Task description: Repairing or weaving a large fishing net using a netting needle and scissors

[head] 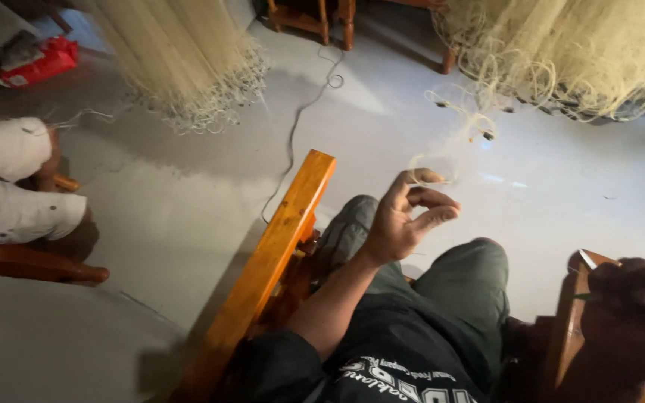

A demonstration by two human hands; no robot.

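Above the knees, the left hand point(404, 220) pinches a pale line point(453, 142) running up-right toward the net point(576, 52); the right hand point(628, 298), farther off, grips a wooden tool point(587, 261).

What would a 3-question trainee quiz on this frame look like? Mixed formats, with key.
1. True or false: the left hand pinches a pale loop of line.
2. Which lies nearest the left hand: A) red packet B) orange wooden armrest C) hanging net?
3. Fill in: the right hand rests at the ___ edge of the view, grip closed on a small tool.

Key: 1 true; 2 B; 3 right.
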